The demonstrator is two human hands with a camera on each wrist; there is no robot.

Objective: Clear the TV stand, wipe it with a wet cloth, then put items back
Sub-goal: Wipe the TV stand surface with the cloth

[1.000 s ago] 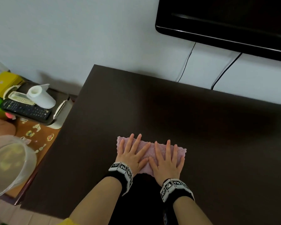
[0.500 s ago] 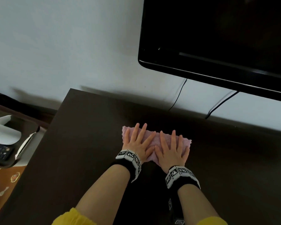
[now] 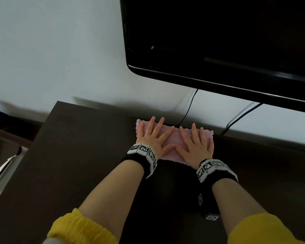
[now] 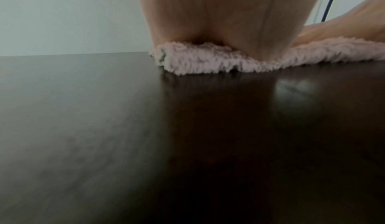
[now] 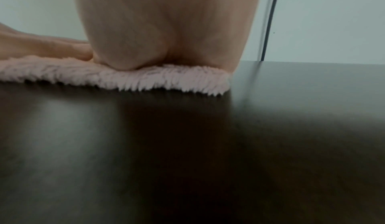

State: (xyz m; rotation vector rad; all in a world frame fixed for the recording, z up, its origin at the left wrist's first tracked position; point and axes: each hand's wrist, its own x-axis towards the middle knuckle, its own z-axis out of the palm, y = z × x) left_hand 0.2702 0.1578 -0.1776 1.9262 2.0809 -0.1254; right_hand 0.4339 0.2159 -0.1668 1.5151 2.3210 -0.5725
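A pink fluffy cloth (image 3: 173, 138) lies flat on the dark brown TV stand (image 3: 77, 155), close to its back edge by the wall. My left hand (image 3: 152, 136) presses the cloth's left half with fingers straight and spread. My right hand (image 3: 195, 143) presses the right half the same way. In the left wrist view the heel of my left hand (image 4: 225, 16) bears down on the cloth (image 4: 208, 61). In the right wrist view the heel of my right hand (image 5: 166, 26) rests on the cloth (image 5: 145, 79). The stand's top (image 5: 291, 128) is bare around the cloth.
A black TV (image 3: 227, 41) hangs on the white wall above the stand. Two black cables (image 3: 188, 110) drop from it behind the back edge. At the far left, below the stand's edge, part of a tray (image 3: 2, 168) shows.
Both hands have pushed the cloth away from me, from the middle of the stand to its back edge by the wall. My view has tilted up towards the TV.
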